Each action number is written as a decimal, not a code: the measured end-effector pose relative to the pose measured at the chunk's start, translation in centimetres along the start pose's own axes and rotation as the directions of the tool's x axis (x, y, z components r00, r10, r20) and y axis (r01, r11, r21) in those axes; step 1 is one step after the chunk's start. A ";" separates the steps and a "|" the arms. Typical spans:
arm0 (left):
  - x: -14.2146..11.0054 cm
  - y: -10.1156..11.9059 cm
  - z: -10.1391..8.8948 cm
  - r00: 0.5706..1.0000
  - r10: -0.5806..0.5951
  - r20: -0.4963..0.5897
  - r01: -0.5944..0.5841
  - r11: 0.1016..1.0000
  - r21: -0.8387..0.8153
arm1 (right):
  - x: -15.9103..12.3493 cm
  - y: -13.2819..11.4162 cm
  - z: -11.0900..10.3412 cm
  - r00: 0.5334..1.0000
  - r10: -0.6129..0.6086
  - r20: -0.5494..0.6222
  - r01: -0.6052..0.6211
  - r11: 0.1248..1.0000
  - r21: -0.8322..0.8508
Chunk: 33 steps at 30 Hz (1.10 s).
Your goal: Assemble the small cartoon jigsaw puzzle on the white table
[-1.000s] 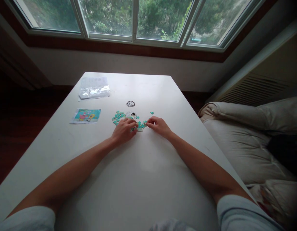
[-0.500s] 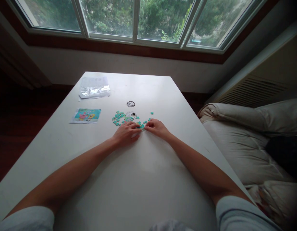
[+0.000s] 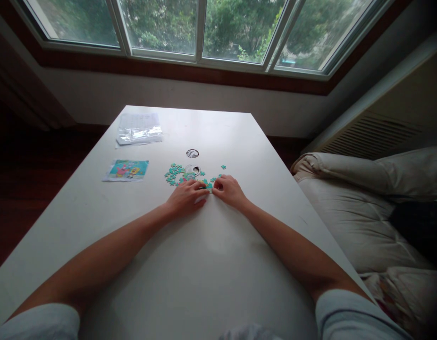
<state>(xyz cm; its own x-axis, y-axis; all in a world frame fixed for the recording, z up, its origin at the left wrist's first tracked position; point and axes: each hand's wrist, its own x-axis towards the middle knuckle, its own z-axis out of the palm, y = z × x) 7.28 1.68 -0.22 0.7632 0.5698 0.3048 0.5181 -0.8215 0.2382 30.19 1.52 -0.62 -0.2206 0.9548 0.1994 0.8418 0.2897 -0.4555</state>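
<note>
Small turquoise jigsaw puzzle pieces (image 3: 173, 174) lie on the white table (image 3: 197, 264), loose on the left, with a cluster between my hands. My left hand (image 3: 187, 194) rests over the cluster's near edge, its fingers bent against the puzzle pieces (image 3: 208, 186) and its thumb lower down. Close on the other side, my right hand (image 3: 230, 190) has thumb and forefinger pinched at the cluster's right edge. The piece at those fingertips is mostly hidden. One stray piece (image 3: 223, 166) lies beyond the right hand.
A printed cartoon picture (image 3: 129, 170) lies at left, with a clear plastic bag and papers (image 3: 139, 128) behind it. Two round items, one dark-rimmed (image 3: 192, 153) and one pale (image 3: 193, 170), lie near the pieces. A beige sofa (image 3: 360, 208) stands right of the table.
My right hand has shifted slightly, its fingers more curled at the cluster's edge. The left hand stays almost in place. Loose pieces and the picture have not moved.
</note>
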 end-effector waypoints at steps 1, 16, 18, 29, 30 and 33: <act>0.0 0.0 0.0 1.000 0.002 0.001 -0.002 1.000 0.007 | 0.0 0.0 0.0 1.000 0.001 0.006 -0.001 1.000 0.005; -0.1 0.0 0.1 1.000 0.001 -0.004 -0.001 0.999 0.032 | 0.6 1.1 -0.9 1.000 -0.029 0.001 0.029 0.992 0.125; -0.1 0.0 0.1 1.000 0.005 -0.001 -0.005 0.999 0.035 | 0.9 1.7 -1.5 0.997 0.018 -0.074 -0.007 0.988 0.153; -0.2 0.6 0.1 1.000 0.023 0.010 -0.023 1.000 0.009 | 2.1 6.4 -3.0 0.957 0.241 -0.162 -0.204 0.955 0.215; -0.2 0.6 0.1 1.000 0.024 0.014 -0.024 1.000 0.016 | 2.2 6.6 -3.0 0.969 0.220 -0.110 -0.197 0.963 0.185; -0.2 0.7 0.0 0.999 0.023 0.024 -0.024 0.999 0.033 | 2.1 6.8 -3.1 0.993 0.122 0.001 -0.122 0.990 0.067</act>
<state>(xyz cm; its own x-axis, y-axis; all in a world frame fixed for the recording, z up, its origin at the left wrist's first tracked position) 7.47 1.01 -0.17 0.7840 0.5498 0.2882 0.5122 -0.8353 0.1998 36.93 5.30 -0.60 -0.1166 0.9830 0.1417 0.8275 0.1751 -0.5334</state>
